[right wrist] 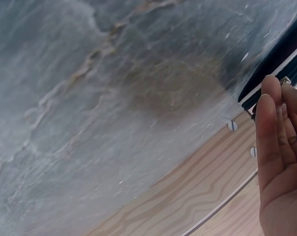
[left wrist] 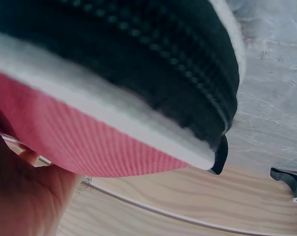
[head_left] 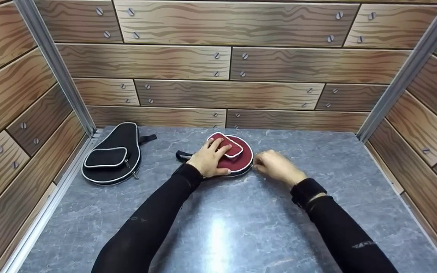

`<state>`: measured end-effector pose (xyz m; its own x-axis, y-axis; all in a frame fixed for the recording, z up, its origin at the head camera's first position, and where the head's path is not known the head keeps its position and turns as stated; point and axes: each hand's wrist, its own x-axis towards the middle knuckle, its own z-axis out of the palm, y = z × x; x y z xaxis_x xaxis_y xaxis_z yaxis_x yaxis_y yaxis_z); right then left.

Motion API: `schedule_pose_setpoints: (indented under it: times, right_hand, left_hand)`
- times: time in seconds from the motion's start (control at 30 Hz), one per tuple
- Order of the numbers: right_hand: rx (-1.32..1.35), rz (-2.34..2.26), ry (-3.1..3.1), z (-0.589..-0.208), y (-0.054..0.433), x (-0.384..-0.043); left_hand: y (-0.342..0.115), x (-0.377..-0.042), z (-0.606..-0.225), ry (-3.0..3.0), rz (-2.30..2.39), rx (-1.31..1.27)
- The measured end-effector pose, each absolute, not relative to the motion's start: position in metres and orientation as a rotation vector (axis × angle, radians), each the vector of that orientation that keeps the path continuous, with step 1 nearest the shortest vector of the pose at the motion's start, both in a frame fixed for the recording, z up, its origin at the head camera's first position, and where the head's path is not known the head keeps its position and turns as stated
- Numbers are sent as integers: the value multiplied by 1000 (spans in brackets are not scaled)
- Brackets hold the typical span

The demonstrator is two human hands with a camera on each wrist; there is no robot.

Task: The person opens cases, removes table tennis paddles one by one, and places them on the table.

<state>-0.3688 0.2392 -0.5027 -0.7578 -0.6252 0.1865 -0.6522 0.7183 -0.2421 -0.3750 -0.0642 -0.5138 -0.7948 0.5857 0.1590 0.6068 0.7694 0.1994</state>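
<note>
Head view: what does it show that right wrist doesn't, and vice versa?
Only head: the black bag, and the left hand resting on the red bag.
Only right wrist: the right hand's palm side, with a small metal zipper pull at it.
Both: the right hand, red bag (just an edge in right wrist), gray table, wood-patterned wall.

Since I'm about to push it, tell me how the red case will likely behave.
The red case will probably slide rather than roll, being broad and shallow. Its white piping follows the edge smoothly, without obvious kinks, suggesting a fairly stiff shell. The black strap, thin and curled, looks floppy and may trail.
</note>
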Motion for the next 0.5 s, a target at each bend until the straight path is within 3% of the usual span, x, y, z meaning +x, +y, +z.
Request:
schedule_pose_setpoints:
  times: [0.3,0.5]
  right_hand:
    - [1081,435,-2816,-501,232,-359]
    - [1110,412,-2808,-502,227,-353]
  left_hand:
    - [-62,-353,-488,-2911,-311,-941]
    - [-62,-358,-493,-2903,-329,-952]
